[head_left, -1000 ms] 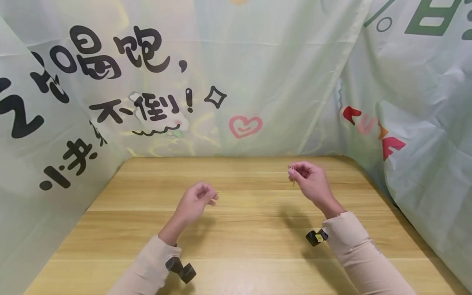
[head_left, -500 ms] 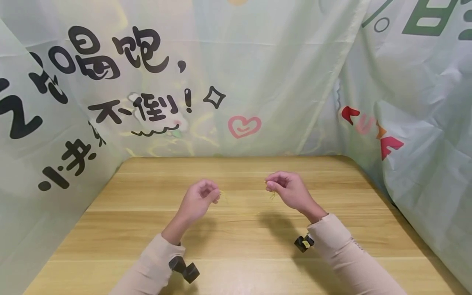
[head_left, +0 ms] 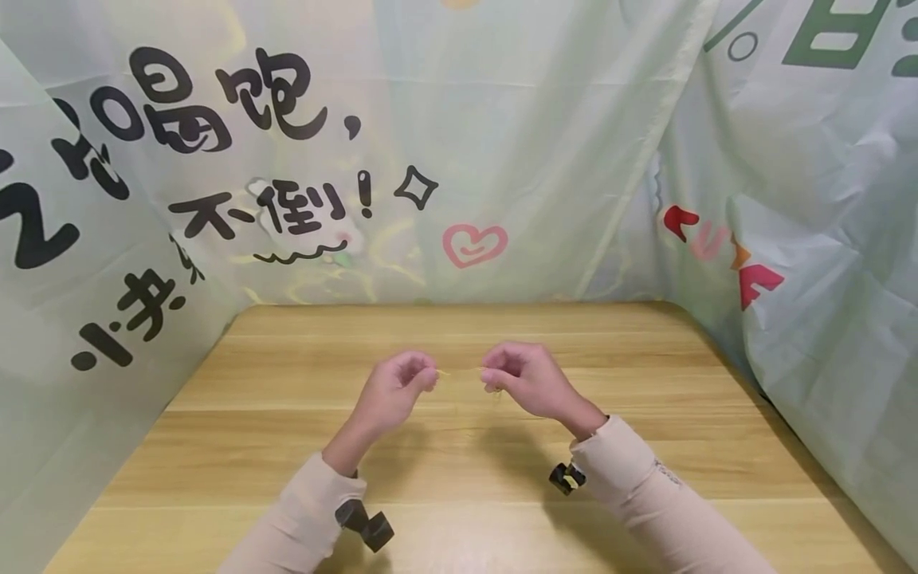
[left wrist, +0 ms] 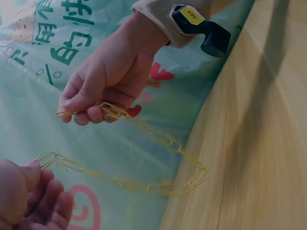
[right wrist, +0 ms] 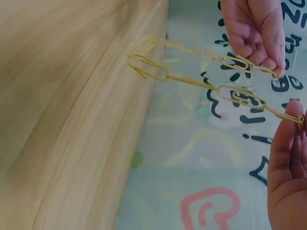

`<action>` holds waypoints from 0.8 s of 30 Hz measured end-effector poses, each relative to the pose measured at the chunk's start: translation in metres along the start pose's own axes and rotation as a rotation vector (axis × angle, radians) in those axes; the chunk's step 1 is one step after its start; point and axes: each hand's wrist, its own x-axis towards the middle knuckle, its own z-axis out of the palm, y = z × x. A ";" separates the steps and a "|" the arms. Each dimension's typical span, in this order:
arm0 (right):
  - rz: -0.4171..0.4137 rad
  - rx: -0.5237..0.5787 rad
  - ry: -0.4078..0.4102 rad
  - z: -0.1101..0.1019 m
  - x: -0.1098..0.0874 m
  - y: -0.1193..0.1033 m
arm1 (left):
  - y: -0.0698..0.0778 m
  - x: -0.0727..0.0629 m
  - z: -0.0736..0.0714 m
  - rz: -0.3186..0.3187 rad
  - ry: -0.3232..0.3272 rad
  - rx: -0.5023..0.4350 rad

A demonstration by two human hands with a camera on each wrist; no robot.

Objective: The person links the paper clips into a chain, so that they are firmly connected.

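A chain of linked yellow paper clips (right wrist: 192, 83) hangs in a sagging loop between my two hands. My left hand (head_left: 394, 391) pinches one end between thumb and forefinger, and a clip tip points out toward the other hand. Opposite it, my right hand (head_left: 532, 381) pinches the other end the same way. In the left wrist view, a clip end sticks out past the fingertips of the right hand (left wrist: 110, 76). Both hands are raised above the wooden table (head_left: 459, 478), a short gap apart. The chain looks faint in the head view.
Pale printed cloth (head_left: 559, 159) hangs behind the table and along both sides, with black lettering and a pink heart (head_left: 475, 245). A small black camera (head_left: 364, 524) sits at the left cuff, another camera (head_left: 567, 478) at the right cuff.
My right hand has moved left and slightly down toward the left hand, bringing its chain end along. The left hand has shifted slightly right. The gap between them has narrowed.
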 end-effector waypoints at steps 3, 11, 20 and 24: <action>-0.007 0.008 -0.018 0.005 0.004 -0.003 | -0.001 0.001 0.001 0.022 -0.007 -0.041; -0.002 0.006 -0.044 0.015 0.007 -0.007 | -0.001 0.001 0.008 -0.022 -0.047 -0.148; 0.003 0.045 -0.090 0.019 0.008 -0.010 | -0.002 0.001 0.012 -0.037 -0.036 -0.178; -0.006 0.035 -0.099 0.020 0.007 -0.009 | -0.004 0.001 0.014 -0.033 -0.033 -0.158</action>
